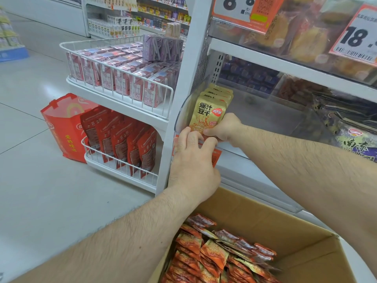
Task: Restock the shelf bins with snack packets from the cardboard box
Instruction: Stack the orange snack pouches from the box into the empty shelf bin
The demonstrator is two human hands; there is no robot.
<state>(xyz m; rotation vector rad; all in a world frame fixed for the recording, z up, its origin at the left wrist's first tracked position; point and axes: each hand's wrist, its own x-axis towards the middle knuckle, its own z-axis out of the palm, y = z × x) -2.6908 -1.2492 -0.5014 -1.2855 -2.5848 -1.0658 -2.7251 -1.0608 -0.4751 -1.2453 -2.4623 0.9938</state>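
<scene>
I have a small stack of gold snack packets [210,113] standing upright at the left end of a clear shelf bin [265,119], against its curved side wall. My right hand [224,127] is curled round the lower right of the front packet, thumb pressed to its face, while my left hand [193,162] lies over the bin's front lip with its fingertips touching the packets' bottom edge; the two hands sit close together, nearly touching. The risk I see is the stack toppling: the packets are thin and lean on one another, and most of the bin to their right looks bare, so if I let go unevenly I judge they could fan out or slide flat. My left palm also covers an orange price tag [216,158] on the rail, and dragging it could knock the tag loose. The cardboard box [285,227] sits open just below, holding many red-orange packets [214,254] in a loose heap; a careless elbow could tip some out. The shelf [285,66] is white metal, with more clear bins of wrapped snacks beside and above. To the left stands a white wire rack [114,78] of pink cartons with red pouches below, a red gift bag [63,127] on the pale tiled floor [30,190], and further shelving beyond.
</scene>
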